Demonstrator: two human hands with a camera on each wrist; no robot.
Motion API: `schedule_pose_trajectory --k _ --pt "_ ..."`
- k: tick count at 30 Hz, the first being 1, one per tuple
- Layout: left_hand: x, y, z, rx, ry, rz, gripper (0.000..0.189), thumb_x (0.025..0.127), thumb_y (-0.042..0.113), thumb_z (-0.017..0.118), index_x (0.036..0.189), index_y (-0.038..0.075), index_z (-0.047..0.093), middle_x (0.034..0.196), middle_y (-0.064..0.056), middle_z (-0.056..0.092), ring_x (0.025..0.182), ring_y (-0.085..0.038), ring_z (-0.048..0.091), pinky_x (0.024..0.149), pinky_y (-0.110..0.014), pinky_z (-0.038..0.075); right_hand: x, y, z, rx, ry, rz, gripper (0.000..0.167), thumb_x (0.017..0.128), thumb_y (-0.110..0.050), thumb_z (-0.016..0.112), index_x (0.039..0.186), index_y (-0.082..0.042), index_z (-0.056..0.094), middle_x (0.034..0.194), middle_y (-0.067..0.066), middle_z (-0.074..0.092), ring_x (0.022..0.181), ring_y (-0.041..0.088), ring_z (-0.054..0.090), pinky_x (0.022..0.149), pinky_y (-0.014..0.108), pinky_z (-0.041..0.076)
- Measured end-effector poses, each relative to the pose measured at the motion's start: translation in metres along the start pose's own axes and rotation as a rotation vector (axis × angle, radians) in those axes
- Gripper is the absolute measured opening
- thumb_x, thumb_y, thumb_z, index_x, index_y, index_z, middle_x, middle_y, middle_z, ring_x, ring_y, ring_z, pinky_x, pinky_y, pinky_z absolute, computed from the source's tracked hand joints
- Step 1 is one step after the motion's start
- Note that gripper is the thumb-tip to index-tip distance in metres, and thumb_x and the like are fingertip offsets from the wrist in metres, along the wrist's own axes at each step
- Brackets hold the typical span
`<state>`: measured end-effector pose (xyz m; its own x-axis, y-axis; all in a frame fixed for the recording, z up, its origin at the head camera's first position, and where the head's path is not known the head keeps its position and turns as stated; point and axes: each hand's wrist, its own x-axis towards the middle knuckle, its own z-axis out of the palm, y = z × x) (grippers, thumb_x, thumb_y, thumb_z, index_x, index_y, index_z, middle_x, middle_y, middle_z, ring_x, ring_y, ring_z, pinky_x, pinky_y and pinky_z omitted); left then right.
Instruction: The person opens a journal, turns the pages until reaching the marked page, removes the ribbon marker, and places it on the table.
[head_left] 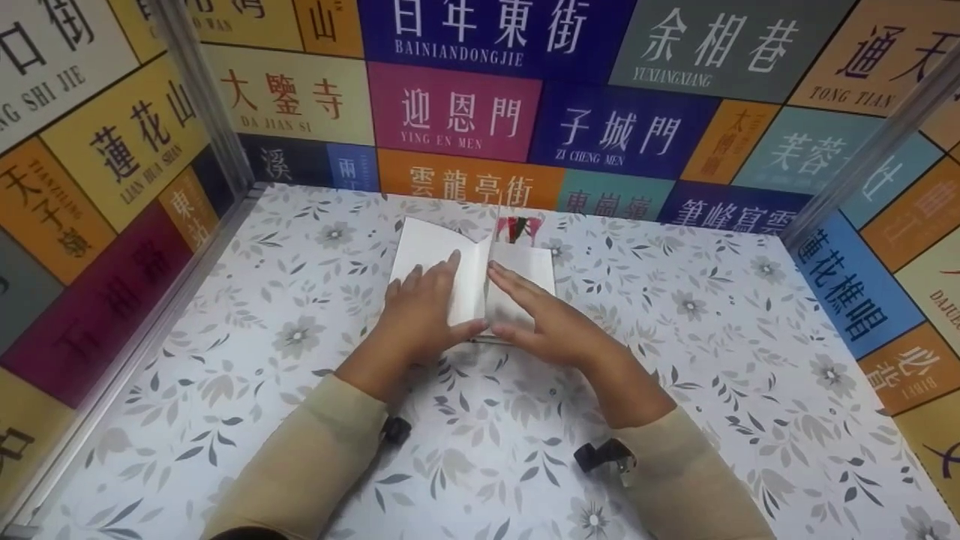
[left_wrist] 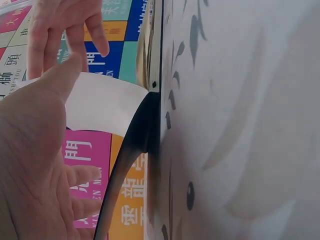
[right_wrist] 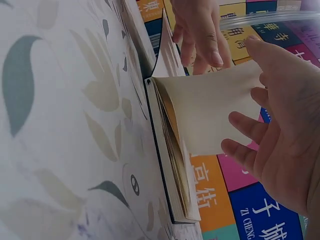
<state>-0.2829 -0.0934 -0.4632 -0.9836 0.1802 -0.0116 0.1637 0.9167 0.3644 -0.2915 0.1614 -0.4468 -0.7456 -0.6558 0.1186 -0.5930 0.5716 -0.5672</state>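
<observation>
An open notebook [head_left: 532,261] with blank white pages lies on the table in the head view. One page [right_wrist: 215,112] stands up from the middle of it, plain in the right wrist view. On the left side my left hand [head_left: 420,307] is spread over the pages, fingers extended and thumb pointing inward. My right hand [head_left: 551,319] is on the other side of the raised page, its fingers stretched toward it. Both thumbs come close together near the lower edge. Whether the fingertips touch the raised page is hard to tell. Neither hand visibly pinches it.
A patterned floral cloth [head_left: 300,420] covers the table. Behind it stands a wall of coloured street-name panels [head_left: 454,109]. Clear edging strips [head_left: 202,97] run up the corners. A small pink, red and black patch [head_left: 517,229] shows behind the notebook.
</observation>
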Motion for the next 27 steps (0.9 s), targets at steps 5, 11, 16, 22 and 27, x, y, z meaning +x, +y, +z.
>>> schedule_pose_trajectory --k 5,11,16,22,27 --pt "-0.001 0.003 0.001 0.008 0.039 0.002 0.125 0.082 0.09 0.063 0.174 0.031 0.004 0.176 -0.01 0.034 0.164 -0.041 0.029 0.132 -0.07 0.021 0.002 -0.002 0.004 -0.01 -0.034 -0.018 0.076 0.107 -0.059 0.057 0.17 -0.046 0.016 0.178 -0.024 0.011 0.168 0.014 0.019 0.137 0.049 0.024" --pt "0.0 0.005 -0.002 -0.002 0.094 -0.004 0.118 0.088 0.078 0.069 0.174 0.03 0.005 0.176 -0.007 0.034 0.164 -0.039 0.029 0.133 -0.068 0.023 0.001 -0.005 0.006 -0.006 -0.056 -0.026 0.077 0.107 -0.052 0.061 0.169 -0.049 0.016 0.178 -0.025 0.014 0.167 0.013 0.02 0.136 0.048 0.026" --pt "0.001 0.002 -0.006 -0.008 0.137 -0.001 0.117 0.09 0.067 0.075 0.174 0.03 0.002 0.178 -0.004 0.029 0.166 -0.036 0.027 0.134 -0.064 0.025 0.0 -0.005 0.003 0.008 -0.055 -0.006 0.078 0.106 -0.053 0.062 0.17 -0.045 0.019 0.178 -0.025 0.015 0.167 0.013 0.021 0.136 0.049 0.025" --pt "0.0 -0.002 -0.008 0.028 0.202 0.058 0.121 0.092 0.057 0.079 0.173 0.032 -0.006 0.184 -0.003 0.005 0.169 -0.035 0.015 0.136 -0.061 0.021 -0.001 0.001 -0.003 -0.005 -0.059 0.03 0.08 0.103 -0.062 0.06 0.171 -0.04 0.022 0.178 -0.023 0.017 0.168 0.015 0.02 0.136 0.052 0.024" --pt "-0.001 -0.003 -0.009 0.048 0.231 0.067 0.123 0.09 0.05 0.083 0.173 0.034 -0.006 0.184 0.001 -0.004 0.17 -0.034 0.007 0.138 -0.057 0.016 -0.004 0.013 -0.011 -0.006 -0.053 0.081 0.081 0.101 -0.056 0.068 0.169 -0.039 0.028 0.178 -0.015 0.025 0.167 0.02 0.024 0.137 0.053 0.023"
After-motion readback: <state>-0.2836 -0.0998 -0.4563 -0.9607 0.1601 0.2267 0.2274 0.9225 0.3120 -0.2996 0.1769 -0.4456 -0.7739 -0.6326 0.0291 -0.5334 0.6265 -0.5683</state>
